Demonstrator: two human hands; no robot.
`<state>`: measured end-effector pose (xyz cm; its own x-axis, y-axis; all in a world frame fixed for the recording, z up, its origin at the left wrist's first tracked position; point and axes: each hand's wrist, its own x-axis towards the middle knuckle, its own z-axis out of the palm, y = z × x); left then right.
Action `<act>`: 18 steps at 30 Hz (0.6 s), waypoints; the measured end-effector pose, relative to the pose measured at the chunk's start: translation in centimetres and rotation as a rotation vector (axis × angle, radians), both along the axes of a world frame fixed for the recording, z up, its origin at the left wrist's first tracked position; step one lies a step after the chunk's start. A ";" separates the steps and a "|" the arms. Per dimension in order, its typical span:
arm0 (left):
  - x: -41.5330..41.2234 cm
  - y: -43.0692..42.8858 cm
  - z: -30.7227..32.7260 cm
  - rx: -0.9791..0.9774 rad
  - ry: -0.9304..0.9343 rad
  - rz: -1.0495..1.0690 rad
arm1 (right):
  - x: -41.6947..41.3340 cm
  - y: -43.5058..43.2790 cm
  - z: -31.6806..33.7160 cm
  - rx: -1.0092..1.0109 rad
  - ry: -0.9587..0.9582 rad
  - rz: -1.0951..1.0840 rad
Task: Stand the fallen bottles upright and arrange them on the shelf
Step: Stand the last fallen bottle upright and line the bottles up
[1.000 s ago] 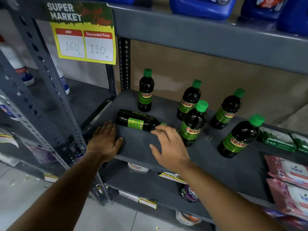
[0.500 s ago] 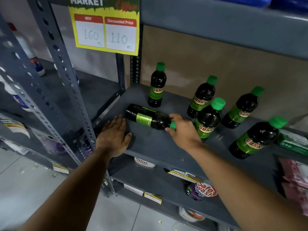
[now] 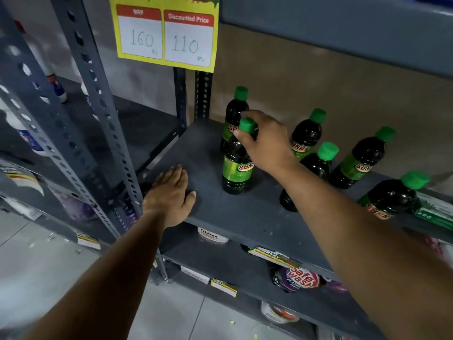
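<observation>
A dark bottle with a green cap and green Sunny label [image 3: 236,165] stands upright on the grey shelf [image 3: 245,217], near its left front. My right hand [image 3: 266,141] grips its neck just under the cap. My left hand [image 3: 170,195] lies flat, palm down, on the shelf's front left corner, holding nothing. Right behind the held bottle stands another upright bottle [image 3: 232,111], partly hidden by it. Several more upright bottles stand to the right: one at the back [image 3: 306,133], one behind my forearm [image 3: 318,163], one farther right [image 3: 362,158] and one near the front right [image 3: 392,195].
A perforated steel post [image 3: 98,114] rises left of my left hand. A yellow price sign [image 3: 166,35] hangs above the shelf. Green packets [image 3: 434,212] lie at the shelf's right edge. Lower shelves hold a purple Safewash pack [image 3: 299,278] and tubs.
The bottle that lay on its side now stands upright; my right hand took its neck and tipped it up. My left hand stayed flat on the shelf corner. The camera moved closer.
</observation>
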<state>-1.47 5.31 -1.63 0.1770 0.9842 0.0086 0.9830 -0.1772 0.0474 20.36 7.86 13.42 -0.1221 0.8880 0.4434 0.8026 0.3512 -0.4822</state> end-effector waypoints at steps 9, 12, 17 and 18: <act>-0.2 0.0 -0.2 0.019 -0.027 -0.006 | 2.7 -1.4 -4.2 -0.488 0.391 0.197; -0.3 0.0 -0.3 0.018 -0.054 -0.015 | 3.0 -1.3 -6.5 -0.561 0.295 0.148; -0.4 0.1 -0.4 0.017 -0.041 -0.020 | 2.3 -0.8 -8.7 -0.568 0.301 0.123; -0.5 0.1 -0.4 0.020 -0.040 -0.019 | 2.3 -0.7 -9.3 -0.563 0.312 0.131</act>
